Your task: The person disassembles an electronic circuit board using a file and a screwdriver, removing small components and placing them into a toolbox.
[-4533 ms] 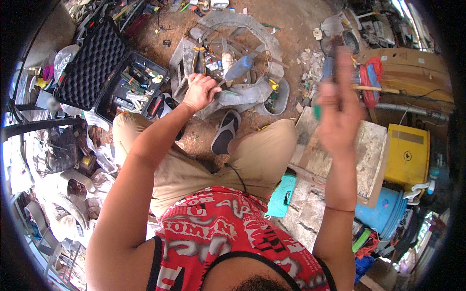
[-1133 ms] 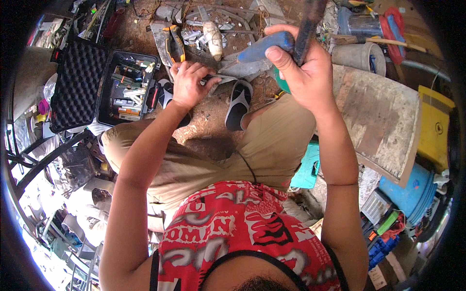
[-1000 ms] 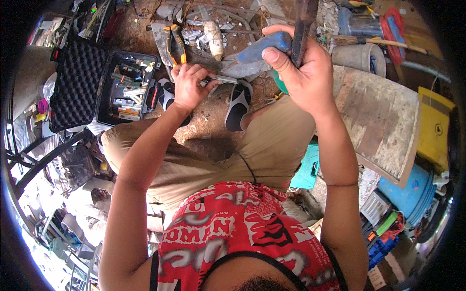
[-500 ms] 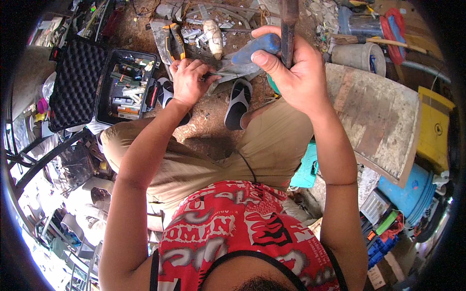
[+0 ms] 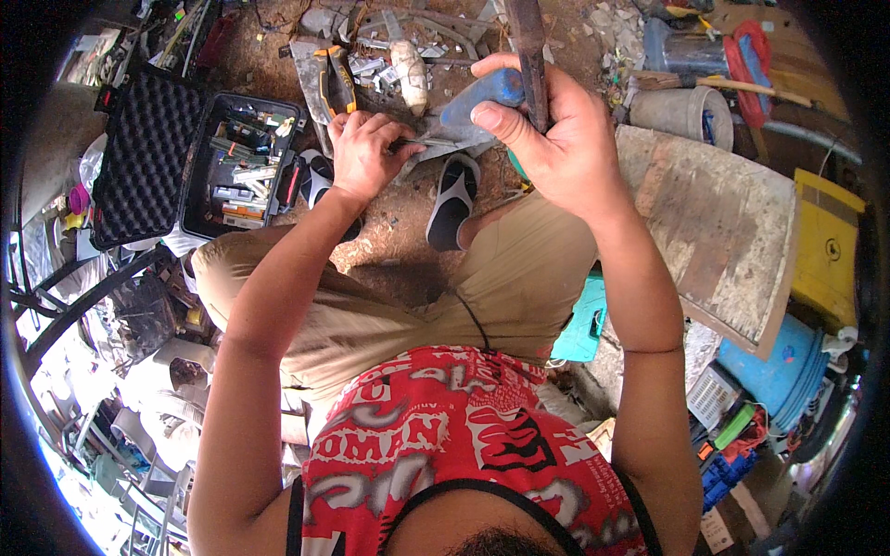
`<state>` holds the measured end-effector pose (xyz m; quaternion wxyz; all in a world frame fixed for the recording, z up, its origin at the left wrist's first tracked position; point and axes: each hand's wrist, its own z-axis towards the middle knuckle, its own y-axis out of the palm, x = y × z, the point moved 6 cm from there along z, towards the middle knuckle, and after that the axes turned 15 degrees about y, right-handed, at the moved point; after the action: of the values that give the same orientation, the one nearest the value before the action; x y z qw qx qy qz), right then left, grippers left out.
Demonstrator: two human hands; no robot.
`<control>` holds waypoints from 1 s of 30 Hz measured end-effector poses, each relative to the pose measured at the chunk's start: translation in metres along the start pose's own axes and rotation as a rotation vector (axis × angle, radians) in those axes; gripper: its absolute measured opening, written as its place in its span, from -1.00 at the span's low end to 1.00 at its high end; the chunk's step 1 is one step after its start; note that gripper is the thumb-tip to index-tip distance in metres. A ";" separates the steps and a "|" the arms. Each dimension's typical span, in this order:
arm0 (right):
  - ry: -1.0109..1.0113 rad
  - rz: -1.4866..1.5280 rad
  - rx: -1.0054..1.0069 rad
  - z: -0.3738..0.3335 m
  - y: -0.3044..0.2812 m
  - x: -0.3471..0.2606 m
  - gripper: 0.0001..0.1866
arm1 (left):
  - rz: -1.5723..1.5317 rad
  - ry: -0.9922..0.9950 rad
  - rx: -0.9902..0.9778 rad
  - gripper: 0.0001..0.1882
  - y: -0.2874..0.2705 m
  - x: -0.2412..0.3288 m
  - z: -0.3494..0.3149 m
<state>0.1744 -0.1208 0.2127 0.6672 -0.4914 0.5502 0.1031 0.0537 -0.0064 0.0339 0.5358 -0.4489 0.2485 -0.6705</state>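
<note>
The dark bar (image 5: 527,51) runs past the top edge, its far end cut off; the right hand (image 5: 567,130) is wrapped around its lower part. By the thumb sits a blue object (image 5: 477,99), partly covered; I can't tell whether they touch. Farther down, the left hand (image 5: 363,153) pinches a thin strip (image 5: 426,142), mostly hidden, near a grey slab (image 5: 477,138). Beyond lie black-and-yellow pliers (image 5: 343,78).
</note>
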 end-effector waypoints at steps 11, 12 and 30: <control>-0.052 -0.047 0.044 0.009 0.000 -0.002 -0.61 | -0.005 -0.009 -0.016 -0.71 0.002 0.001 0.006; -0.056 -0.053 0.058 0.010 0.000 -0.002 -0.61 | -0.003 -0.011 -0.016 -0.71 0.003 0.001 0.006; -0.058 -0.113 0.058 0.016 0.002 -0.002 -0.56 | -0.043 -0.031 -0.051 -0.68 0.008 0.004 0.010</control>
<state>0.1823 -0.1070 0.2123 0.7015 -0.4989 0.5048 0.0636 0.0666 -0.0114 0.0333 0.5135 -0.4778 0.2474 -0.6684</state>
